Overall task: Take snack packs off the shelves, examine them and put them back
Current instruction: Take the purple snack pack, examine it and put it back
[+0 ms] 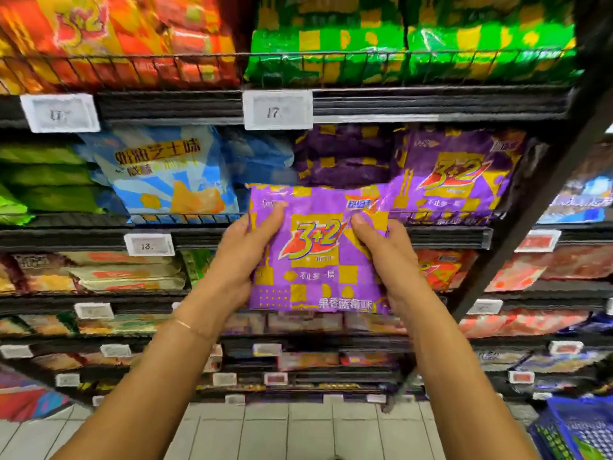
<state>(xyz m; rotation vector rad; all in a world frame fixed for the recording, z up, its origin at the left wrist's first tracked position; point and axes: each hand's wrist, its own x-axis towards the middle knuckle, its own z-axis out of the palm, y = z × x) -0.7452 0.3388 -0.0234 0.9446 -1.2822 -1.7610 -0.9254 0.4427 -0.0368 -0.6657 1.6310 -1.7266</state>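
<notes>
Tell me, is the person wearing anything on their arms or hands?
No sleeves or gloves show: the left hand and the right hand are bare, and so are both arms. A thin, pale bracelet circles the left wrist.

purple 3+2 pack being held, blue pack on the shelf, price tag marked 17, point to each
purple 3+2 pack (313, 242): head view, front face at the logo
blue pack (166, 180): head view, middle of its front
price tag marked 17 (277, 110): head view, centre of the label
</notes>
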